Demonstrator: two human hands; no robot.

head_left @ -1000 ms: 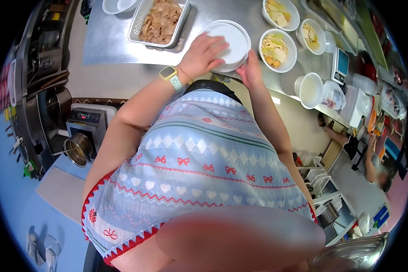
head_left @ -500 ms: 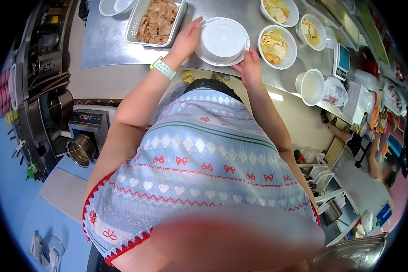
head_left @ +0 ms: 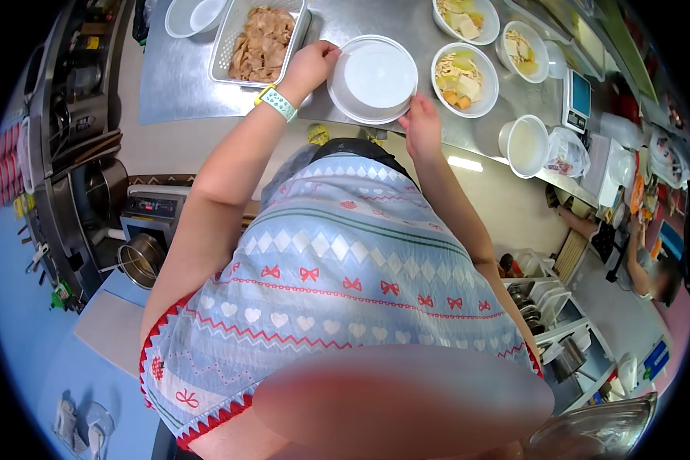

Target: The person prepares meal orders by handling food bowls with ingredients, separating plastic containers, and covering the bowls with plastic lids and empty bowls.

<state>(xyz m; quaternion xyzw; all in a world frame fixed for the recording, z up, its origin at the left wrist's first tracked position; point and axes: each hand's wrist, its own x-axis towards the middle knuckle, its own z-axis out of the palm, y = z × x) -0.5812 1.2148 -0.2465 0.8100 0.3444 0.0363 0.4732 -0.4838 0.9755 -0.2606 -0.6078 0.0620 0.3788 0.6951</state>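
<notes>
A white round plastic bowl point(head_left: 376, 75) is held between my hands over the front edge of the metal counter. My left hand point(head_left: 314, 67) pinches the left side of its rim with bent fingers. At the lower right of the rim, my right hand point(head_left: 422, 129) grips with thumb and fingertips. Left of the bowl stands a white perforated basket point(head_left: 224, 47) of sliced brown meat point(head_left: 262, 44). Close on the right is a filled bowl point(head_left: 465, 80) with tofu, pale mushrooms and greens.
Two more filled bowls point(head_left: 468, 21) point(head_left: 523, 52) stand at the back right. Further right are a white tub point(head_left: 524, 147), a plastic bag point(head_left: 566, 153) and a digital scale point(head_left: 578, 100). Empty white bowls point(head_left: 188, 17) sit at the far left. Another person point(head_left: 644, 268) is at the right.
The bowl has tilted and come slightly toward me, showing more of its side. My left fingers have drawn in from stretched out to bent around the rim.
</notes>
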